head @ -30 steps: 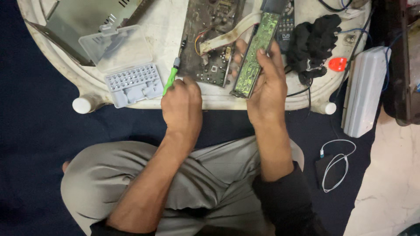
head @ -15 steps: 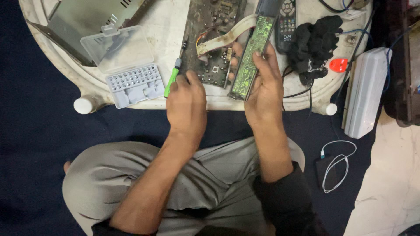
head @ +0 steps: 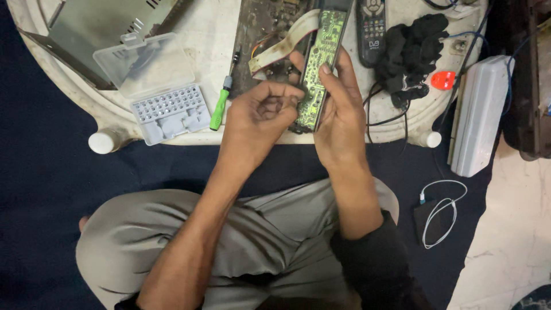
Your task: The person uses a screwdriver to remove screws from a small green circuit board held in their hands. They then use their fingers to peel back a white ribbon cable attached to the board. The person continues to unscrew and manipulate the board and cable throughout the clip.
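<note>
Board (head: 319,63), long and green, out of its casing, gripped along one edge by right hand (head: 338,115) above table (head: 215,63). Left hand (head: 261,112) half-curled, fingertips pinched at board's near edge; cannot tell whether anything small is held. Screwdriver (head: 221,103) laid down beside bit case (head: 166,112), lid open. Board's far end cut off by frame. Larger dark circuit board (head: 264,26) partly covered by ribbon cable (head: 284,43).

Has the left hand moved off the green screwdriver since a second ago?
Yes. The left hand has let go and shifted right, toward the green circuit board held by the right hand; the green-handled screwdriver now lies on the white table.
</note>
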